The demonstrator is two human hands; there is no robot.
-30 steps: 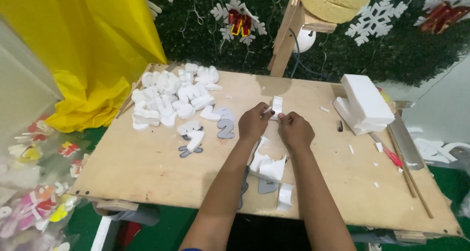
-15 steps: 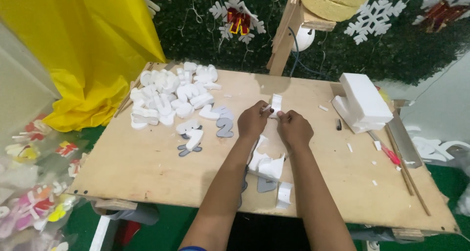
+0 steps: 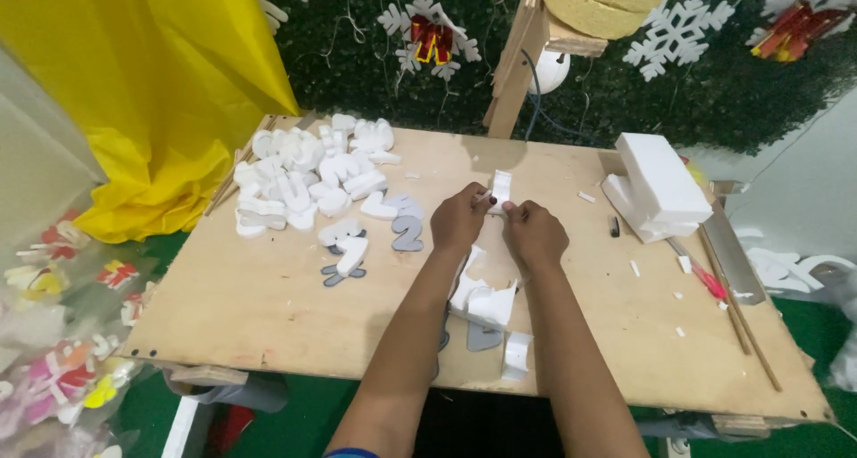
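Both hands, left hand (image 3: 460,221) and right hand (image 3: 534,235), meet above the middle of the bench (image 3: 268,306), fingers closed on one small white foam piece (image 3: 501,188). Foam offcuts (image 3: 486,302) lie below the wrists; a pile of foam letters (image 3: 308,172) sits far left.

Both hands meet above the middle of the plywood counter (image 3: 268,333). The left hand (image 3: 460,221) and the right hand (image 3: 536,235) pinch a small white foam piece (image 3: 501,188) between their fingertips, held upright just at 12 o'clock of the knuckles. At 10 o'clock of the hands lies a heap of white foam letters (image 3: 303,172), with a grey numeral (image 3: 408,235) beside it. At 6 o'clock, between the forearms, sit white foam offcuts (image 3: 486,302). At 3 o'clock rests a stack of white foam blocks (image 3: 656,186). A yellow cloth (image 3: 152,92) hangs at 9 o'clock.
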